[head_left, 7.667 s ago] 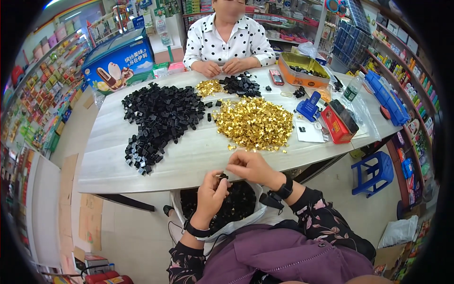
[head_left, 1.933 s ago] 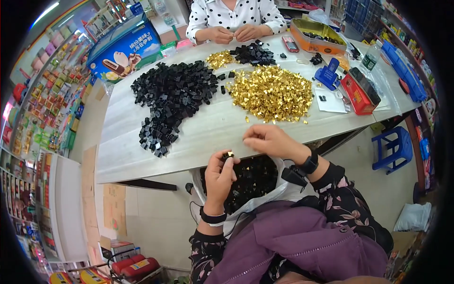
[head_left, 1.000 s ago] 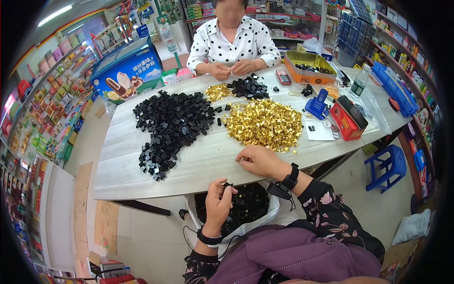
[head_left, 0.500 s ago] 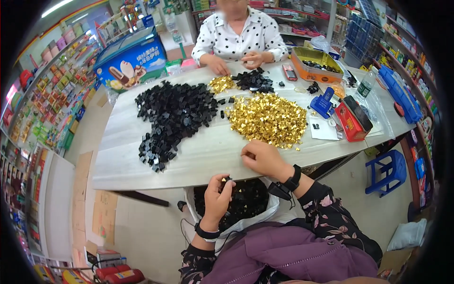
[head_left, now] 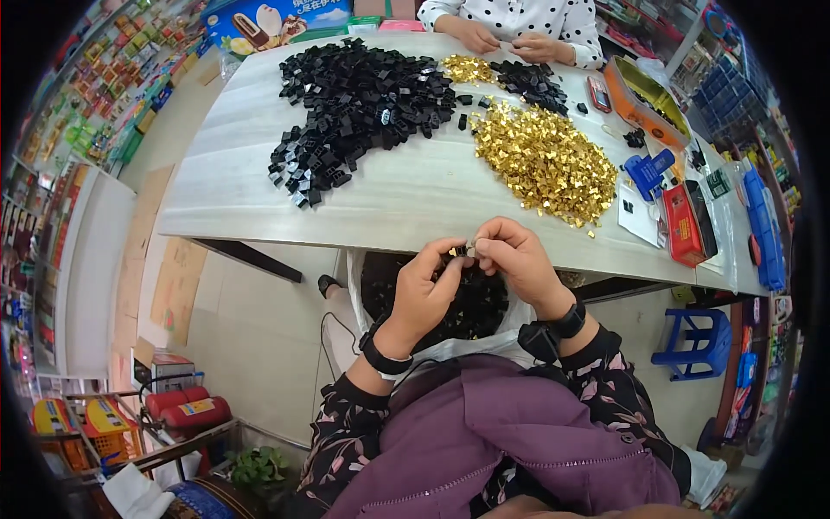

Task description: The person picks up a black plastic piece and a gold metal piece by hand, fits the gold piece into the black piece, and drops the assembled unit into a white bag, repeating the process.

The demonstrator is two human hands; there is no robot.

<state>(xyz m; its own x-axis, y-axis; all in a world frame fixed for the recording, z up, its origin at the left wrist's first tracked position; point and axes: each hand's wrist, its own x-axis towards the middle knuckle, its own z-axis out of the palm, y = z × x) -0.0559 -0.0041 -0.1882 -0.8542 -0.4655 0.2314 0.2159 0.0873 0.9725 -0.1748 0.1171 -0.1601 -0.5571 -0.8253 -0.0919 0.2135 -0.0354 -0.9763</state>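
Just off the table's near edge, my two hands meet over a white sack (head_left: pixel 516 316) that holds many black pieces with gold bits. Between the thumb and fingers of my left hand (head_left: pixel 424 290) is a small black plastic piece (head_left: pixel 459 252) with a gold bit showing. The fingertips of my right hand (head_left: pixel 521 259) pinch together at that piece's right end; a tiny pale, shiny bit shows there, too small to name. Beyond my hands lie a large heap of black plastic pieces (head_left: pixel 367 95) on the left and a heap of gold metal pieces (head_left: pixel 549 164) on the right.
Across the pale table (head_left: pixel 233 173), another person's hands (head_left: pixel 506 41) work near smaller gold and black heaps. At right are an orange tin (head_left: pixel 644 108), a red box (head_left: pixel 683 229), a blue holder (head_left: pixel 648 171) and a phone (head_left: pixel 598 93). A blue stool (head_left: pixel 696 342) stands beyond the table.
My right hand has come back from the gold heap's near edge to meet my left hand at the black piece. My view has tilted down, so the table sits higher in it.
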